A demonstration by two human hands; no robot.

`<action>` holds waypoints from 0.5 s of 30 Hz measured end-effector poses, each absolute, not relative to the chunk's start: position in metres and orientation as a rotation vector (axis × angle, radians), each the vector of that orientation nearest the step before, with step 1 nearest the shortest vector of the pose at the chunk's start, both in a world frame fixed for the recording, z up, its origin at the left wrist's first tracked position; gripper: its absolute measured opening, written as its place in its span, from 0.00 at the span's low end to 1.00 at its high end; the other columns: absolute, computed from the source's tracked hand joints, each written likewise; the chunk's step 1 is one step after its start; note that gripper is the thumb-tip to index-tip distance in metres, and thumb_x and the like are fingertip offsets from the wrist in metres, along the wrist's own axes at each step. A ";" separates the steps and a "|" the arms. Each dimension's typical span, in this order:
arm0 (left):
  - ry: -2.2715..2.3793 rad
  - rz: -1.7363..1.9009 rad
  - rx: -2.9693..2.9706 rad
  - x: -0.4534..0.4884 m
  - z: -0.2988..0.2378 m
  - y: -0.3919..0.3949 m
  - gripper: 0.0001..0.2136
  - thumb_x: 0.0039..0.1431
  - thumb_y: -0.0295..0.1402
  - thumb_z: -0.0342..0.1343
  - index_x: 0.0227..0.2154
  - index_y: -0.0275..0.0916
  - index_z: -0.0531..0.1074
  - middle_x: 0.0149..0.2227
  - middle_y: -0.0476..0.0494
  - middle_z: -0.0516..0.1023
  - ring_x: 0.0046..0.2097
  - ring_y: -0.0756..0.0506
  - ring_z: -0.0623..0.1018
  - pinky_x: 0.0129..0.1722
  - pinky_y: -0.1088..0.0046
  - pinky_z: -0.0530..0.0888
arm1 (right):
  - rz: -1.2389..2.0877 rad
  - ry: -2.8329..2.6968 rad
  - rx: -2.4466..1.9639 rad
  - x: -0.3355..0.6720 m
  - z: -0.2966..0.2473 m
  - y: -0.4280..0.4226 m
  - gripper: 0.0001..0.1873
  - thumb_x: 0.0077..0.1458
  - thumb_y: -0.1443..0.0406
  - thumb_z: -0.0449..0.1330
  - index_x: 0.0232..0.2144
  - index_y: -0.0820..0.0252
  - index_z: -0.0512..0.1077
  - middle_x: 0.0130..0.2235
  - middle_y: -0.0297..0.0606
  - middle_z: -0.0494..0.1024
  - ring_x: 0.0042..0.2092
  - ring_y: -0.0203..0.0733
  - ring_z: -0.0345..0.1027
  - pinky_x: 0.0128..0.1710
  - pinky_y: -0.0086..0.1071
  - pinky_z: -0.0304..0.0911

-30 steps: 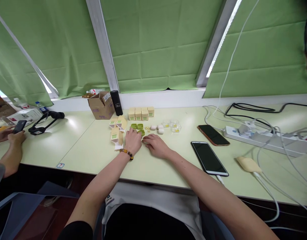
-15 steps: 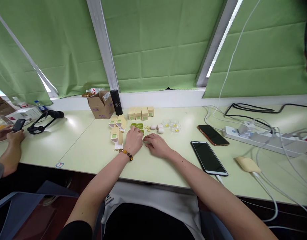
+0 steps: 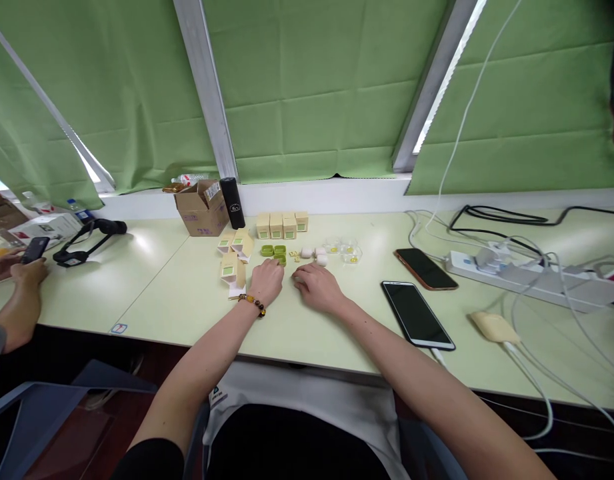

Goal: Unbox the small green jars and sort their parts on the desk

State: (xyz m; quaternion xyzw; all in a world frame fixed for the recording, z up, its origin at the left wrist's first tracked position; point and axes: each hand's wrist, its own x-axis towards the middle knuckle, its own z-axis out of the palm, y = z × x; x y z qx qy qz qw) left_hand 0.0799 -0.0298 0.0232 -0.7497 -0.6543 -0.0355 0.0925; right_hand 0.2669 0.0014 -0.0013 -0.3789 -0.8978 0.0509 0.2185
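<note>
Cups (image 3: 273, 251), small, green and squarish, stood grouped on the pale table (image 3: 157, 300). Our left hand (image 3: 267, 283), a beaded bracelet (image 3: 251, 303) at its wrist, lay just on the near side of the cups, fingers bent inward and fingertips close to the nearest one. We could not tell whether it touched that cup or had hold of anything, since the back of the hand hid the finger pads. Our right hand (image 3: 317, 287) was nearer to us than the cups and off to their right, palm down, its fingers loosely curled; whether something small was under them we could not tell either.

Just beside the cups, on their right, we saw tiny yellow pieces (image 3: 294, 255), then rounded whitish pieces (image 3: 321, 258) close together, and past those some clear containers (image 3: 354, 256) with yellow inside. Left of the cups were three cream cartons (image 3: 229, 271), and behind the cups a row of boxes (image 3: 277, 227). Farther back and left of the cups, a brown carton (image 3: 201, 212) stood next to a black cylinder (image 3: 232, 204). Well to the right of the cups lay two phones (image 3: 417, 316) and a white power strip (image 3: 531, 283). Far left of the cups, another person's hand (image 3: 31, 272) held a dark phone (image 3: 35, 249).
</note>
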 end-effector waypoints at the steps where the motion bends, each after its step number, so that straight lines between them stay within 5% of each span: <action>1: -1.945 -0.105 -2.229 0.080 0.024 -0.030 0.14 0.69 0.21 0.45 0.42 0.36 0.77 0.49 0.33 0.79 0.54 0.39 0.77 0.44 0.65 0.76 | 0.135 -2.482 -1.057 0.267 -0.002 0.001 0.12 0.67 0.67 0.59 0.48 0.57 0.80 0.51 0.43 0.83 0.54 0.51 0.72 0.50 0.40 0.65; 8: -1.943 -0.142 -2.228 0.080 0.025 -0.028 0.15 0.66 0.18 0.46 0.39 0.36 0.77 0.46 0.34 0.80 0.52 0.39 0.78 0.44 0.65 0.75 | 0.059 -2.437 -1.110 0.267 -0.002 0.003 0.13 0.66 0.66 0.57 0.48 0.58 0.80 0.52 0.44 0.83 0.53 0.50 0.72 0.51 0.41 0.65; 15: -1.843 -0.317 -2.183 0.077 0.023 -0.028 0.13 0.65 0.20 0.48 0.38 0.35 0.78 0.48 0.32 0.80 0.54 0.37 0.76 0.52 0.58 0.74 | -0.219 -2.183 -1.244 0.292 0.005 0.031 0.20 0.65 0.69 0.52 0.55 0.63 0.75 0.59 0.47 0.80 0.65 0.59 0.60 0.65 0.49 0.53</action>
